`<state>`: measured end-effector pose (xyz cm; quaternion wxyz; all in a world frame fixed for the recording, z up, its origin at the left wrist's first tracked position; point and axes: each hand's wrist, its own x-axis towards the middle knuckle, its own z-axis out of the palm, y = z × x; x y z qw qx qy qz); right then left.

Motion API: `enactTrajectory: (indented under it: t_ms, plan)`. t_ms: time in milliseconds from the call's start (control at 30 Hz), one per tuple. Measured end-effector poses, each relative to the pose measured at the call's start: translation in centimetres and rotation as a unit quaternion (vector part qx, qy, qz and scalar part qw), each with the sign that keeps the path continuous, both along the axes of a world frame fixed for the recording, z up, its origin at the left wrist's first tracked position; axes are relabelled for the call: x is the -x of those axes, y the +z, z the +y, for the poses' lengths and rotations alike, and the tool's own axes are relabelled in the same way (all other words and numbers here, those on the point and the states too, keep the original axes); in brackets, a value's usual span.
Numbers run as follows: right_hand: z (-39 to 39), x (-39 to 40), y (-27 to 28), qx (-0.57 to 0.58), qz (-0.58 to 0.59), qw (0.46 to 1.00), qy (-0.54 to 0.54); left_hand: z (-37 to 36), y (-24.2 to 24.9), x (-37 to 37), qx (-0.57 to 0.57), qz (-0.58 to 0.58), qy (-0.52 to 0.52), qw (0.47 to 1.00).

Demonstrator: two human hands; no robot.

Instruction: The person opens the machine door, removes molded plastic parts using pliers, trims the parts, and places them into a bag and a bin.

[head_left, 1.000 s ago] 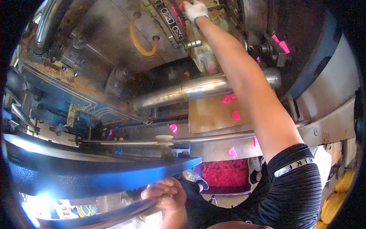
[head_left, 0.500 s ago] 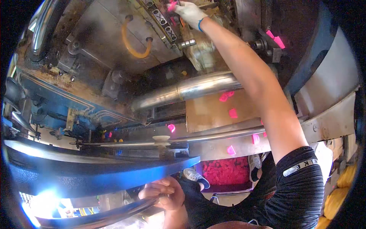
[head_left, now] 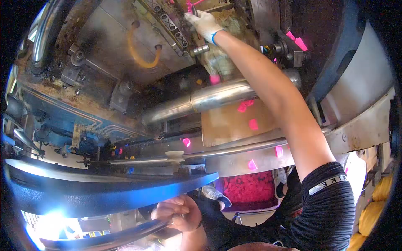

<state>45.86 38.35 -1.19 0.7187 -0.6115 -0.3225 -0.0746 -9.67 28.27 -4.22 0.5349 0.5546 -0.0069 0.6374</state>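
Note:
My right hand [head_left: 205, 26], in a white glove with a blue cuff, reaches up into the machine beside a metal mould [head_left: 169, 21]. Its fingers are closed at a bright pink moulded plastic piece [head_left: 190, 6], partly cut off by the top edge of the view. Below it, a blurred pink bit [head_left: 214, 79] shows near a crumpled, pale cloth-like sheet [head_left: 228, 58]. Low in the view, my bare left hand [head_left: 179, 212] is wrapped round a curved metal handle [head_left: 138, 229] beside the blue machine door [head_left: 113, 192].
A thick polished bar [head_left: 222, 95] crosses the machine under my right arm. Pink scraps lie on a cardboard sheet [head_left: 217, 127] and the ledge. Below stands a bin [head_left: 247, 206] full of pink pieces, near my shoe [head_left: 215, 195]. A yellow hose [head_left: 142, 60] loops at upper left.
My right hand has shifted slightly down and left, with the pink piece showing more above it. A pink bit has appeared below the pale sheet. My left hand stays on the handle.

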Motion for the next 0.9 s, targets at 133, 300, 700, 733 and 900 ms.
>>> enactTrajectory:
  t_ms: [133, 300, 700, 733, 900]
  plan:
    - [-2.0, 2.1, 4.1, 0.026, 0.038, 0.995, -0.089, 0.0, 0.1, 0.0, 0.006, -0.006, -0.011, 1.000]
    - [0.5, 0.2, 7.6, -0.059, -0.037, 0.996, -0.048, -0.1, -0.1, 0.8, 0.027, 0.029, 0.002, 0.999]
    - [1.8, 0.5, 11.2, -0.159, -0.022, 0.987, 0.013, -0.1, -0.5, 1.7, 0.067, -0.014, -0.087, 0.994]
    - [1.6, 0.9, 12.2, -0.114, -0.036, 0.993, -0.012, -0.3, -0.5, 1.6, 0.067, -0.016, -0.084, 0.994]
    - [1.0, 0.2, 13.2, -0.030, -0.053, 0.991, -0.117, -0.4, -0.4, 0.9, 0.057, -0.026, -0.050, 0.997]
